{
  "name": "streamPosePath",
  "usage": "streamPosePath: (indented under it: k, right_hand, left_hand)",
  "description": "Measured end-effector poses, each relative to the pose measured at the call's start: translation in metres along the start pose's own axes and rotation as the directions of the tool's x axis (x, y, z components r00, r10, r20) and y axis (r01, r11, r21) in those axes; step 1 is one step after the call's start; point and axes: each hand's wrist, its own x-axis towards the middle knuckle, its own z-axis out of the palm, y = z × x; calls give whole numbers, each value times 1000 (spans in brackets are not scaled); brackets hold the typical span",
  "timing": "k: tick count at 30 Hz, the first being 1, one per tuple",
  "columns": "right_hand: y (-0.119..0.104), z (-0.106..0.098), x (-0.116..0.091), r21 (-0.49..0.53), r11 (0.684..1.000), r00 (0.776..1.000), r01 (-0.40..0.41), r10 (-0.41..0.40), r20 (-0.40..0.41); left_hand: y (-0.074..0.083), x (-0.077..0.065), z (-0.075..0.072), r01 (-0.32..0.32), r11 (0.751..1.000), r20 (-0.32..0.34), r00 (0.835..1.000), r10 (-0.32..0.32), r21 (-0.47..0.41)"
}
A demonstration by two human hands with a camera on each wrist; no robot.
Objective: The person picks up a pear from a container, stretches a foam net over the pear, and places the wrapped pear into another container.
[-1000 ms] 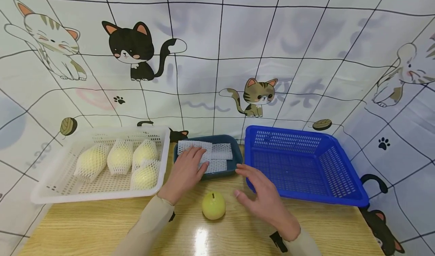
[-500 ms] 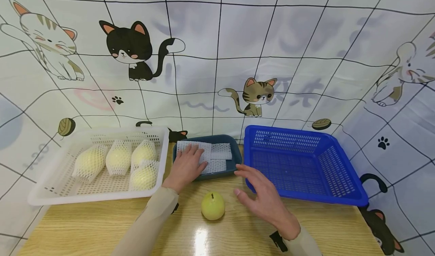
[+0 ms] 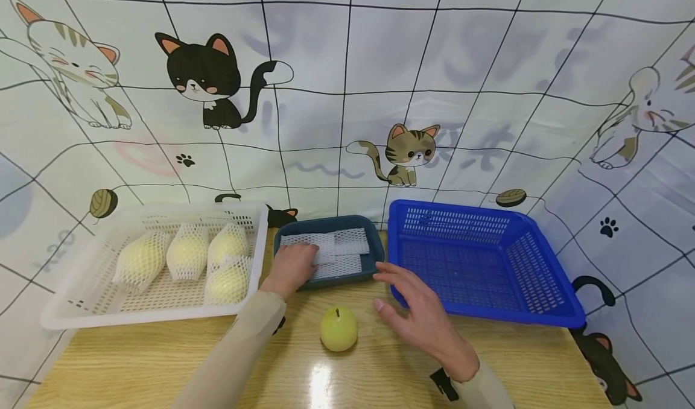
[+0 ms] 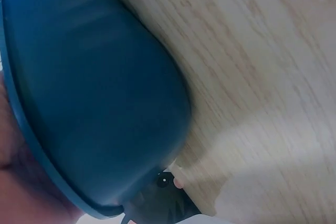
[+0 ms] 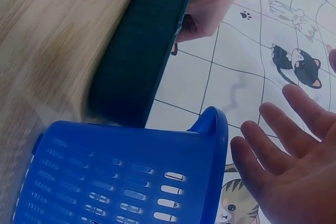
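Note:
My left hand point(image 3: 292, 269) reaches into the left end of a small dark teal tray point(image 3: 374, 246). Its fingers are curled on a white foam net sleeve point(image 3: 312, 240), the fingertips hidden beneath the hand. More foam net sleeves point(image 3: 347, 266) lie flat in the tray to its right. A bare yellow-green pear point(image 3: 339, 329) sits stem up on the table in front of the tray. Between the pear and a blue basket point(image 3: 483, 315), my right hand point(image 3: 420, 318) hovers with fingers spread and nothing held. The right wrist view shows those fingers point(image 5: 275, 163) extended beside the basket.
A white plastic basket point(image 3: 146, 315) at the left holds several pears point(image 3: 187, 252) wrapped in foam nets. The blue basket stands at the right, its mesh floor bare. Behind everything hangs a cat-patterned cloth point(image 3: 315, 95); the wooden table point(image 3: 136, 367) runs along the front.
My left hand has gone from lying flat over the foam net sleeves to curling its fingers on one, whose far edge has shifted toward me. The right hand keeps its place.

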Motion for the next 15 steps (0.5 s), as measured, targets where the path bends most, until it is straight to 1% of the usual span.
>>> streamPosePath:
  k: [2, 5, 10, 13, 15]
  right_hand:
    - [1, 0, 0, -1, 1000, 1000, 1, -1, -1]
    - [2, 0, -1, -4, 1000, 1000, 7, -7, -5]
    - [3, -2, -1, 1, 1000, 1000, 5, -5, -6]
    - [3, -3, -1, 5, 1000, 1000, -5, 5, -2]
    - [3, -3, -1, 4, 1000, 1000, -10, 10, 1]
  left_hand:
    - [-1, 1, 3, -13, 1000, -53, 999, 14, 14]
    - [-2, 2, 6, -24, 999, -123, 992, 30, 48]
    - [-2, 2, 4, -9, 994, -186, 982, 29, 105]
    - [-1, 0, 0, 1, 996, -236, 972, 20, 90]
    - [-1, -2, -3, -4, 998, -278, 960, 22, 63]
